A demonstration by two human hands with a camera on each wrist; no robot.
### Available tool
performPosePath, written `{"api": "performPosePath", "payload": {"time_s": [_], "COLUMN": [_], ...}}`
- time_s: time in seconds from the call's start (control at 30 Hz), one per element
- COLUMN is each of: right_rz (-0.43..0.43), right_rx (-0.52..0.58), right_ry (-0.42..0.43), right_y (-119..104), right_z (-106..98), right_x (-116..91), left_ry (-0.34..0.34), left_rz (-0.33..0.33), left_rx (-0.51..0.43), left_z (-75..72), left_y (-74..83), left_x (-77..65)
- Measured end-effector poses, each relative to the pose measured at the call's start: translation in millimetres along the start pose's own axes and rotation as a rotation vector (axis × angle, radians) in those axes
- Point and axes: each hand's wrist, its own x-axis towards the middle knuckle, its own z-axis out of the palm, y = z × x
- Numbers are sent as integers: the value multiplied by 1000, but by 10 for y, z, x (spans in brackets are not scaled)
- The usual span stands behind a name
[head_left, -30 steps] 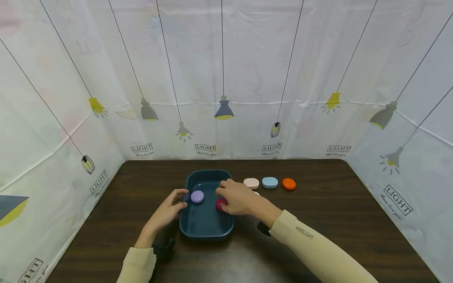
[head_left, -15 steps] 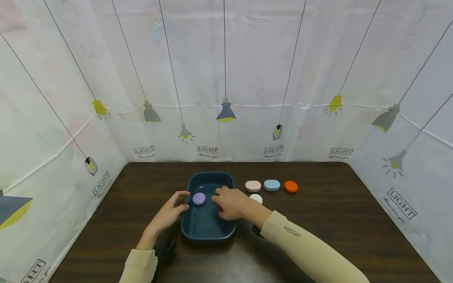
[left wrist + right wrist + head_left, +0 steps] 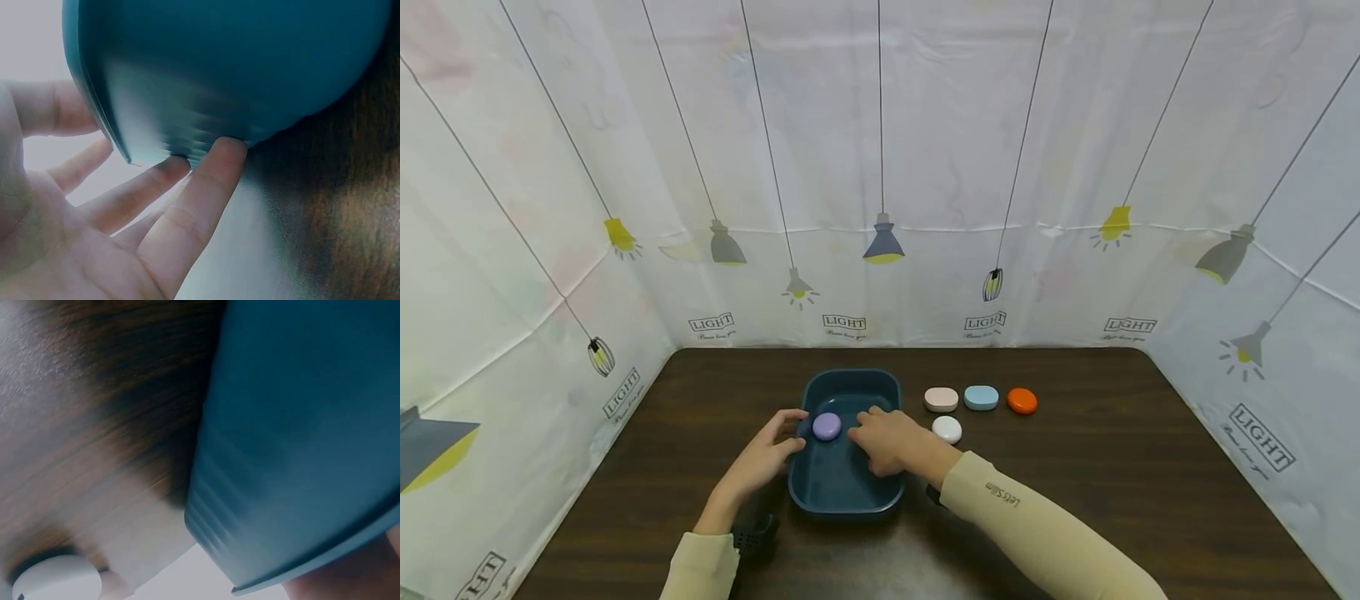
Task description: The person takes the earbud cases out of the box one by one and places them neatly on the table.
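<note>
A dark teal plastic bin (image 3: 847, 507) stands on the table. Inside, near its left wall, lies a round lilac piece (image 3: 827, 427). My left hand (image 3: 762, 457) touches the left side with spread, nearly straight fingers. In the left wrist view, the left hand's fingertips (image 3: 228, 149) press the ribbed outer wall, and one digit goes behind the rim. My right hand (image 3: 889, 443) reaches over the right rim into the bin, fingers pointing down. It hides the crimson round piece seen under it earlier. The right wrist view shows just the bin's outer wall (image 3: 294, 444).
Right of the bin, a white round piece (image 3: 947, 430) lies in front of a pale pink oval one (image 3: 941, 399). Beside that are a light blue oval (image 3: 981, 397) and an orange-red piece (image 3: 1022, 401). A white printed curtain (image 3: 925, 275) borders the dark wooden table (image 3: 1075, 483).
My right hand has shifted left and nearer within the bin, covering the crimson piece. The white piece outside has come into full view. My left hand stays at the bin's left side.
</note>
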Motion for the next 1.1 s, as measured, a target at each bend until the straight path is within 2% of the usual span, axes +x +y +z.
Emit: {"api": "performPosePath", "payload": {"time_s": [0.43,0.6,0.77,0.9,1.1], "right_rz": [-23,-24,-32,-25,-37], "right_rx": [41,65,134,193,209], "right_ry": [97,117,143,190,261], "right_y": [-21,-55,-56,-36,-38], "right_z": [82,50,33,1,-79], "right_x": [8,-27,-73,-133,-245], "left_ry": [15,14,-1,1,0], "left_rz": [-25,-11,-4,-13,-15], "left_rx": [27,34,40,33,32], "left_z": [21,21,19,21,10], "left_y": [-34,-3,3,5,2], "left_x": [6,-1,-9,1,-3]}}
